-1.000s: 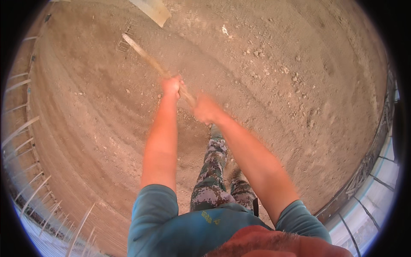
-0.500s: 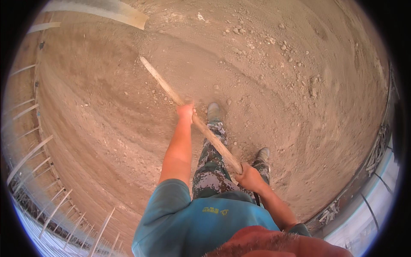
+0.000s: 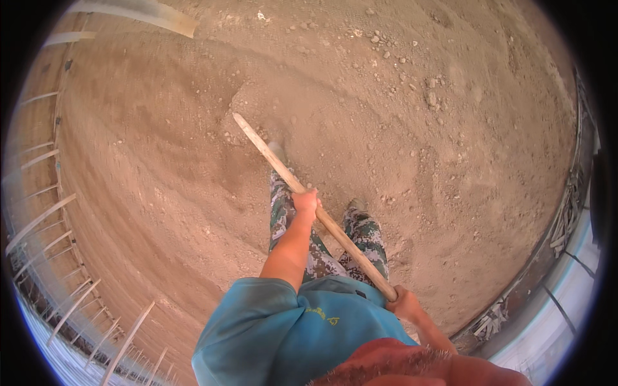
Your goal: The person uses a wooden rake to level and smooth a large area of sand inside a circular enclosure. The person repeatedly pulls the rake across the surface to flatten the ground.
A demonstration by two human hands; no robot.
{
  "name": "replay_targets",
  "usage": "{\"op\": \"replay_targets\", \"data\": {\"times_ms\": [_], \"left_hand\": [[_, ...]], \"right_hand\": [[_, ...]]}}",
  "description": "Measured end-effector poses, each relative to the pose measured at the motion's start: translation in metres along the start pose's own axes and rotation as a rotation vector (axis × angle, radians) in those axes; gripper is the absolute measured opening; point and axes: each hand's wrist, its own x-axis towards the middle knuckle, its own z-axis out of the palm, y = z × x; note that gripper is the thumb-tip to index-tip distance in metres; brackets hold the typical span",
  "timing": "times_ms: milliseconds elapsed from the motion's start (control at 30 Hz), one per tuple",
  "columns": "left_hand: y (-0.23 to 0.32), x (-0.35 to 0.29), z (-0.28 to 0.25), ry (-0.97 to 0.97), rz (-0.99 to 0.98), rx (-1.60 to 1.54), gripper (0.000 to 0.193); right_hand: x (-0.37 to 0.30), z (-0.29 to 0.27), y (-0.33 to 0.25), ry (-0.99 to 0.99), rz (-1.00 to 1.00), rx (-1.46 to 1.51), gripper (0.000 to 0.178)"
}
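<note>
A long pale wooden pole [image 3: 351, 245] slants across the front of my body, from the far left down to the near right. My left hand [image 3: 306, 202] is wrapped around its middle, with the arm reaching forward. Close to my right hip, my right hand [image 3: 404, 303] grips the near end. The far end of the pole is at the brown soil [image 3: 193, 186], beside a small mound of loose earth [image 3: 244, 100] ahead of my left foot. No tool head can be made out there.
My camouflage trousers [image 3: 367, 241] and shoes are on the loose ground. Small clods [image 3: 431, 96] lie ahead to the right. Thin upright poles [image 3: 132, 334] line the left side. A pale strip [image 3: 151, 13] spans the far left. White sheeting [image 3: 547, 321] borders the right.
The pole and both hands have moved back toward my body and to the right. The far end has come nearer. My legs have shifted left in the view.
</note>
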Motion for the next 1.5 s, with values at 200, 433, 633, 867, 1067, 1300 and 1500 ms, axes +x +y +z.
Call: {"op": "replay_targets", "data": {"times_ms": [200, 433, 633, 867, 1067, 1300, 1500], "left_hand": [[-0.146, -0.172, 0.04, -0.021, -0.193, -0.008, 0.064], [-0.197, -0.207, 0.014, -0.085, -0.272, -0.024, 0.065], [-0.088, -0.028, -0.07, -0.032, -0.146, 0.011, 0.026], [0.169, 0.131, -0.249, 0.16, 0.153, -0.159, 0.024], [0.298, 0.094, -0.328, 0.055, 0.336, -0.316, 0.027], [0.291, 0.107, -0.36, -0.055, 0.32, -0.295, 0.034], [0.191, 0.114, -0.346, -0.002, 0.374, -0.181, 0.05]], "right_hand": [[-0.084, -0.004, 0.179, -0.003, 0.197, -0.11, 0.045], [-0.117, -0.002, 0.22, -0.036, 0.384, -0.27, 0.053], [0.018, 0.053, 0.039, -0.117, 0.32, -0.182, 0.048], [0.124, 0.171, -0.249, 0.083, -0.277, -0.083, 0.048], [0.153, 0.237, -0.423, 0.071, -0.423, -0.053, 0.051], [0.19, 0.283, -0.567, -0.105, -0.375, -0.001, 0.035], [0.165, 0.315, -0.481, -0.088, -0.335, 0.119, 0.04]]}}
